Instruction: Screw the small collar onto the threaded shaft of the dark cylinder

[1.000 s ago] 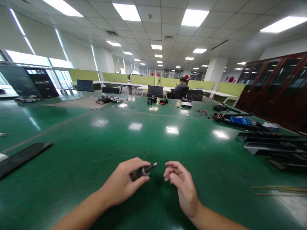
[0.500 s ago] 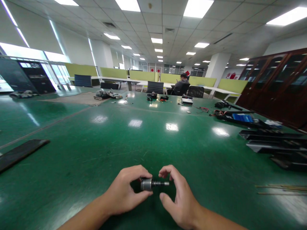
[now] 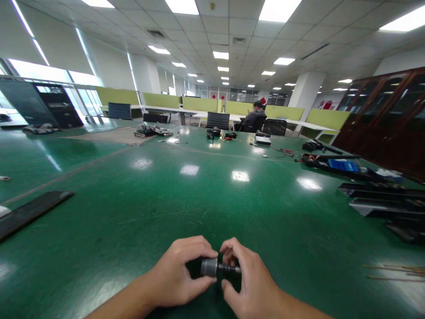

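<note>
A grey metal cylinder with a thin dark shaft lies crosswise low in the head view, over the green tabletop. My left hand holds the cylinder end between thumb and fingers. My right hand is around the shaft end on the right, its fingers curved and apart from the thumb. The shaft tip reaches the inside of the right hand; whether it touches the palm side cannot be made out.
A dark flat bar lies at the left. Black metal channels and thin brass-coloured rods lie at the right. Tools and cables are at the far edge. A person sits beyond.
My right hand has come closer to the left hand, and its fingers now surround the shaft end. The view has shifted slightly.
</note>
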The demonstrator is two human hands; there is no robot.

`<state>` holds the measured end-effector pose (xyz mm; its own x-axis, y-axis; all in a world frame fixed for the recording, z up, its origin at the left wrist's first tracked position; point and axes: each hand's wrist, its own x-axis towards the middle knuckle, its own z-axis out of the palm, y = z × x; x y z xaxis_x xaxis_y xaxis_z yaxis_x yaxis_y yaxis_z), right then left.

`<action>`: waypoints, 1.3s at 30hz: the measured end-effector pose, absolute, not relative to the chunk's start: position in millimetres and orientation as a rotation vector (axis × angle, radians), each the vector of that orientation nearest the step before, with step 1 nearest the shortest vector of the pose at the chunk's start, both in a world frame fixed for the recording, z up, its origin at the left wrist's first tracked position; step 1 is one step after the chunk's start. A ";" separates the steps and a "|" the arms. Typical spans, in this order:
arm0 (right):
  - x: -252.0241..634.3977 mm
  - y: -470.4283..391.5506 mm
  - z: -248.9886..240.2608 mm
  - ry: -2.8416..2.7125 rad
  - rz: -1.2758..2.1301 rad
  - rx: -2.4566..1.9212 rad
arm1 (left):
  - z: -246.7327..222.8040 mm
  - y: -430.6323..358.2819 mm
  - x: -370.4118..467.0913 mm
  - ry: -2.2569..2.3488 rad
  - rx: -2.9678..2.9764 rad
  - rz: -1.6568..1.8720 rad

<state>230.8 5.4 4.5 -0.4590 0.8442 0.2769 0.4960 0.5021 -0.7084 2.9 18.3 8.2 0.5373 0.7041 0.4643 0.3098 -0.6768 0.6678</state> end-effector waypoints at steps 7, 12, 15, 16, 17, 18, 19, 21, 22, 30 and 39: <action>229.7 5.7 9.1 -2.070 0.805 -1.068 | 8.0 19.1 2.8 0.889 2.245 1.024; 231.6 3.5 12.4 -2.098 0.711 -1.083 | 5.6 18.6 3.1 0.904 2.242 1.022; 233.6 2.9 11.8 -2.149 0.667 -1.055 | 4.0 18.9 5.1 0.925 2.234 1.017; 233.9 3.0 11.5 -2.153 0.664 -1.045 | 3.7 19.1 5.6 0.934 2.231 1.021; 234.0 3.1 11.3 -2.153 0.665 -1.038 | 3.4 19.2 6.0 0.943 2.227 1.025; 233.9 3.2 11.1 -2.151 0.670 -1.034 | 3.3 19.2 6.3 0.946 2.224 1.030; 233.5 3.5 11.0 -2.145 0.673 -1.032 | 3.3 19.0 6.5 0.946 2.222 1.035; 232.5 4.2 10.9 -2.131 0.679 -1.030 | 3.5 18.2 6.8 0.934 2.220 1.042; 232.0 4.7 10.9 -2.123 0.682 -1.032 | 3.7 17.6 7.1 0.932 2.216 1.045; 232.0 8.1 10.3 -2.091 0.734 -1.036 | 7.0 13.2 10.0 1.017 2.174 1.039; 233.7 8.8 9.5 -2.096 0.730 -1.032 | 9.0 13.7 7.5 1.002 2.184 1.031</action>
